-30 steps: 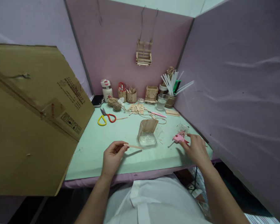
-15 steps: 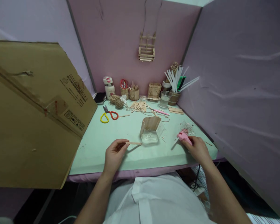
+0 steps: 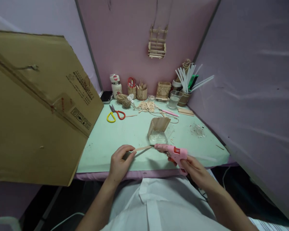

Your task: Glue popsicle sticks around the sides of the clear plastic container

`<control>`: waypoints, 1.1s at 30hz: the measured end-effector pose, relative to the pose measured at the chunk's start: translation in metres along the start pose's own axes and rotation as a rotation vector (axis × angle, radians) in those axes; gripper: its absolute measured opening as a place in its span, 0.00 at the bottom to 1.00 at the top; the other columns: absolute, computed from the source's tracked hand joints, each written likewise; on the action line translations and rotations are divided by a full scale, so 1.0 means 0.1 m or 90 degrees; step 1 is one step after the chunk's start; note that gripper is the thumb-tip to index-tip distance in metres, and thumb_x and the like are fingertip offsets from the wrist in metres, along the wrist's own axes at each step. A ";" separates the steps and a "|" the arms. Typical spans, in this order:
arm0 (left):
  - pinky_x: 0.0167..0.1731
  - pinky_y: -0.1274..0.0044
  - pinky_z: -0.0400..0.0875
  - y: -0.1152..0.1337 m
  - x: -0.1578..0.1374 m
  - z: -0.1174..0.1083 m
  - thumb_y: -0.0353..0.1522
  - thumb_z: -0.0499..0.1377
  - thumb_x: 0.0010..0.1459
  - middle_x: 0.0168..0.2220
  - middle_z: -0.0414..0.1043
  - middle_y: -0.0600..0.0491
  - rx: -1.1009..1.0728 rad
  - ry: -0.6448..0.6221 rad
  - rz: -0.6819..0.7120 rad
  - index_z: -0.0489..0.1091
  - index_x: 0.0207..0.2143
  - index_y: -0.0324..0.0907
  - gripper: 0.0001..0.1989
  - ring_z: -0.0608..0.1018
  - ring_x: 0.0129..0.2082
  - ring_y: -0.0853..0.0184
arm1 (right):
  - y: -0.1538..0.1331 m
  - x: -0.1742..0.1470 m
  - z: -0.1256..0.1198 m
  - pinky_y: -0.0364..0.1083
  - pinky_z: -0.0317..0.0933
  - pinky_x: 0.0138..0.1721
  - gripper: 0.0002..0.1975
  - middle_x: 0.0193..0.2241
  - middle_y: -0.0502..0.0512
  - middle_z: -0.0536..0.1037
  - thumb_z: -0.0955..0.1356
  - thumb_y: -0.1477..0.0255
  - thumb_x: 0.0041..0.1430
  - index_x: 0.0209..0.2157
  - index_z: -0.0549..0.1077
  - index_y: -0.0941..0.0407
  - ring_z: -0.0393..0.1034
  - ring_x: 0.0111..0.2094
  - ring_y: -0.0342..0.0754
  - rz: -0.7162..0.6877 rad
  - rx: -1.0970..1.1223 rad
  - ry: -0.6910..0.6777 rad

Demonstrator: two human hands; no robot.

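Observation:
Between thumb and fingers, my left hand [image 3: 121,162] pinches one end of a flat wooden craft stick [image 3: 142,149], held level above the front of the table. My right hand [image 3: 196,170] is wrapped round the handle of a pink hot glue gun [image 3: 170,151], its nozzle pointing left at the stick's free end. Whether nozzle and stick touch, I cannot tell. A clear glue stick [image 3: 204,157] juts from the gun's rear. Just behind the nozzle stands a small clear plastic box [image 3: 158,138] with wooden sticks [image 3: 159,124] lining its back and left side.
Scissors [image 3: 115,114] lie at left, near a twine ball [image 3: 123,100]. Behind are loose stick pieces [image 3: 147,106], a pink pen-like tool [image 3: 170,113], a cup of liquid [image 3: 174,100] and a pot of glue sticks [image 3: 185,98]. Glue scraps [image 3: 197,130] lie at right; a cardboard sheet [image 3: 38,128] stands at left.
My right hand has lifted the glue gun from beside the scraps and brought it left, turning its nozzle to the craft stick's end. My left hand keeps its pinch. The view has shifted slightly.

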State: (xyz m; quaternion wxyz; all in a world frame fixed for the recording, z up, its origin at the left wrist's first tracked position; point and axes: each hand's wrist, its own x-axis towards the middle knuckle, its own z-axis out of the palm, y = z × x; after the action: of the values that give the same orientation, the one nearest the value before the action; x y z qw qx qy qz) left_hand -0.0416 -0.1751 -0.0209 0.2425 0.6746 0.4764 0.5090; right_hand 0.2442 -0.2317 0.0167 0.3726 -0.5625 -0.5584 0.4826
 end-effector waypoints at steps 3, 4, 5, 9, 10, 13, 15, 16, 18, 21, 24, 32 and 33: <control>0.41 0.74 0.72 0.00 0.00 0.00 0.35 0.61 0.58 0.35 0.78 0.51 0.005 -0.004 -0.002 0.75 0.32 0.43 0.05 0.78 0.37 0.65 | 0.02 0.07 0.22 0.48 0.68 0.39 0.30 0.37 0.59 0.81 0.63 0.44 0.57 0.40 0.80 0.54 0.73 0.41 0.54 -0.039 0.002 0.017; 0.41 0.74 0.72 0.00 0.00 0.00 0.35 0.61 0.59 0.35 0.78 0.51 0.004 -0.005 -0.003 0.75 0.32 0.43 0.06 0.78 0.37 0.65 | 0.03 0.09 0.26 0.48 0.68 0.38 0.29 0.36 0.58 0.81 0.62 0.44 0.58 0.39 0.81 0.54 0.73 0.40 0.54 -0.046 0.001 0.021; 0.41 0.74 0.72 0.00 0.00 0.00 0.35 0.61 0.58 0.35 0.78 0.51 0.003 -0.004 -0.005 0.75 0.32 0.43 0.06 0.78 0.37 0.65 | 0.05 0.11 0.30 0.47 0.68 0.37 0.29 0.34 0.58 0.81 0.62 0.44 0.58 0.39 0.81 0.54 0.73 0.38 0.53 -0.049 0.001 0.020; 0.41 0.74 0.72 -0.01 0.00 0.01 0.35 0.61 0.58 0.35 0.79 0.51 -0.004 0.003 -0.006 0.75 0.32 0.43 0.05 0.79 0.37 0.65 | 0.11 0.16 0.35 0.47 0.67 0.35 0.30 0.33 0.57 0.81 0.62 0.44 0.58 0.38 0.81 0.54 0.72 0.33 0.51 -0.065 0.010 0.006; 0.41 0.74 0.72 -0.01 -0.01 0.01 0.35 0.61 0.58 0.35 0.79 0.51 -0.006 0.003 -0.004 0.75 0.32 0.43 0.05 0.79 0.37 0.65 | 0.11 0.17 0.35 0.47 0.67 0.35 0.30 0.34 0.57 0.81 0.62 0.44 0.58 0.38 0.81 0.54 0.72 0.34 0.51 -0.071 0.012 0.002; 0.41 0.74 0.72 -0.01 -0.01 0.01 0.35 0.61 0.58 0.35 0.79 0.51 -0.007 -0.003 -0.002 0.76 0.33 0.44 0.05 0.78 0.37 0.65 | 0.11 0.18 0.37 0.47 0.66 0.37 0.30 0.35 0.57 0.81 0.62 0.44 0.59 0.37 0.81 0.54 0.72 0.35 0.51 -0.078 0.017 -0.008; 0.42 0.74 0.72 -0.02 -0.01 0.02 0.35 0.61 0.58 0.35 0.78 0.50 -0.006 -0.008 0.000 0.76 0.33 0.44 0.05 0.78 0.37 0.65 | 0.09 0.18 0.38 0.47 0.66 0.38 0.29 0.35 0.56 0.81 0.62 0.44 0.59 0.36 0.81 0.54 0.72 0.36 0.51 -0.081 0.019 -0.008; 0.42 0.74 0.72 -0.02 -0.01 0.02 0.35 0.61 0.58 0.35 0.78 0.50 -0.006 -0.008 0.003 0.76 0.33 0.44 0.05 0.78 0.37 0.65 | 0.09 0.18 0.39 0.47 0.66 0.39 0.29 0.35 0.56 0.81 0.62 0.44 0.59 0.36 0.81 0.54 0.72 0.36 0.51 -0.083 0.017 -0.009; 0.42 0.74 0.72 -0.02 -0.02 0.02 0.35 0.61 0.59 0.35 0.78 0.50 -0.007 -0.009 0.008 0.76 0.34 0.44 0.05 0.79 0.37 0.65 | 0.07 0.18 0.40 0.47 0.66 0.40 0.29 0.34 0.56 0.81 0.62 0.45 0.59 0.35 0.81 0.55 0.72 0.36 0.51 -0.088 0.008 -0.005; 0.41 0.74 0.72 -0.03 -0.02 0.02 0.34 0.61 0.58 0.35 0.78 0.51 -0.008 -0.008 0.017 0.75 0.34 0.44 0.04 0.79 0.37 0.65 | 0.07 0.17 0.40 0.47 0.66 0.39 0.29 0.34 0.56 0.81 0.62 0.45 0.60 0.35 0.81 0.55 0.72 0.37 0.51 -0.092 -0.007 -0.003; 0.41 0.75 0.72 -0.03 -0.02 0.02 0.34 0.62 0.59 0.35 0.78 0.51 -0.005 -0.007 0.024 0.75 0.34 0.43 0.04 0.79 0.37 0.66 | 0.10 0.18 0.40 0.46 0.65 0.38 0.28 0.33 0.55 0.81 0.61 0.46 0.60 0.35 0.80 0.55 0.71 0.36 0.51 -0.088 -0.013 -0.002; 0.41 0.76 0.72 -0.04 -0.03 0.03 0.33 0.62 0.59 0.35 0.78 0.51 0.002 -0.005 0.045 0.75 0.34 0.43 0.04 0.79 0.37 0.67 | 0.15 0.19 0.41 0.45 0.63 0.37 0.28 0.31 0.54 0.79 0.61 0.46 0.60 0.35 0.80 0.55 0.69 0.34 0.49 -0.091 -0.003 -0.007; 0.40 0.76 0.73 -0.05 -0.03 0.03 0.33 0.62 0.59 0.35 0.78 0.51 0.002 -0.002 0.051 0.75 0.34 0.42 0.04 0.79 0.36 0.67 | 0.15 0.19 0.41 0.45 0.63 0.37 0.28 0.32 0.54 0.79 0.62 0.46 0.60 0.35 0.80 0.55 0.69 0.34 0.49 -0.084 -0.002 -0.007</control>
State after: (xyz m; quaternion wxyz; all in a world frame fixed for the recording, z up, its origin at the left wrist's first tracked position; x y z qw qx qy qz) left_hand -0.0412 -0.1747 -0.0272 0.2219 0.6941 0.4496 0.5165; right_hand 0.2075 -0.2195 -0.0105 0.3996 -0.5226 -0.5968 0.4594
